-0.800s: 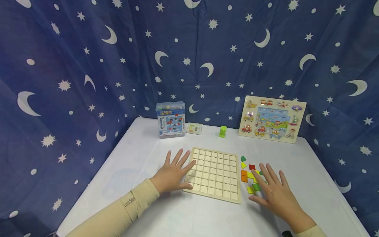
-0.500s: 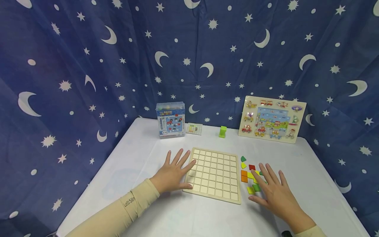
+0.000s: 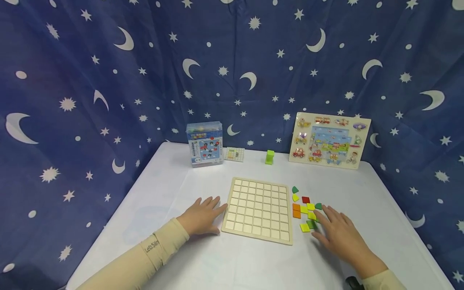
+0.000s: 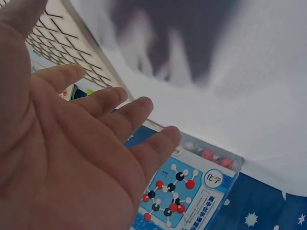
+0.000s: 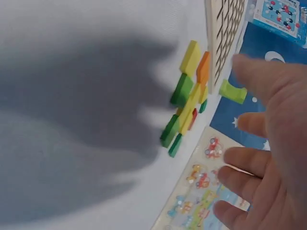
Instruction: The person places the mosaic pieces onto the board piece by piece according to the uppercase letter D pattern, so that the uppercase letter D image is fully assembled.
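A square wooden grid board (image 3: 257, 209) lies on the white table, its cells bare. Just left of it is my left hand (image 3: 201, 217), fingers spread and loosely bent, holding nothing; the left wrist view shows its palm (image 4: 72, 153) above the cloth. My right hand (image 3: 342, 233) hovers at the right edge of a group of small coloured tiles, with nothing in its fingers. Among them are a red tile (image 3: 306, 199), an orange tile (image 3: 296, 214), a yellow tile (image 3: 305, 228) and a dark green curved piece (image 3: 295, 189). The right fingers partly cover some green tiles (image 5: 182, 90).
At the back stand a clear box with a molecule picture (image 3: 205, 146), a small pattern card (image 3: 234, 154) and a light green block (image 3: 270, 157). A wooden vehicle puzzle (image 3: 330, 141) leans on the starry curtain (image 3: 268, 100) at the back right.
My left hand has drawn back leftward off the board's edge. My right hand has shifted slightly right, its fingers bending more and uncovering more tiles. The head view has tilted slightly.
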Demonstrator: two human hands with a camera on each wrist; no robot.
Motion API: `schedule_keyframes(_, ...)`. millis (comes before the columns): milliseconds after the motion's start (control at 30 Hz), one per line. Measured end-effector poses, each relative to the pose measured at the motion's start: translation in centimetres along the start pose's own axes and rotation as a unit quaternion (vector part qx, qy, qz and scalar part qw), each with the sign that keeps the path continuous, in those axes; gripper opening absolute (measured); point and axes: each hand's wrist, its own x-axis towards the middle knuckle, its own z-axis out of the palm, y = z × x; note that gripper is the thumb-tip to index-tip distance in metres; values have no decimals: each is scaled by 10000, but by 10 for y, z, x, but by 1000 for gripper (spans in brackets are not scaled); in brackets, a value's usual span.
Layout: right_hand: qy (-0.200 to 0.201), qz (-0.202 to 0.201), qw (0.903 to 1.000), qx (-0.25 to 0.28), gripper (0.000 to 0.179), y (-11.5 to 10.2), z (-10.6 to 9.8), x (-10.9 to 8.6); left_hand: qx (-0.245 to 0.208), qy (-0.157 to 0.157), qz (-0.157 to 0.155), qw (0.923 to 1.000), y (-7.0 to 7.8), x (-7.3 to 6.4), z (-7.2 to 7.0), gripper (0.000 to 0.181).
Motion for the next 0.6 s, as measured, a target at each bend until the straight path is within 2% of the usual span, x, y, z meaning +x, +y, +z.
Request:
schedule_keyframes(233,-294,446,9985,-90,56,15,6,6,58,60,162,9998,-4,3,6,76)
schedule_keyframes(400,-477,687,9963,211,52,29,8,12,157,165,246,9994,-7,5,11,72)
schedule_keyframes(600,-781,795,9915,669,53,33,17,17,237,320,482,9980,-7,9,18,70)
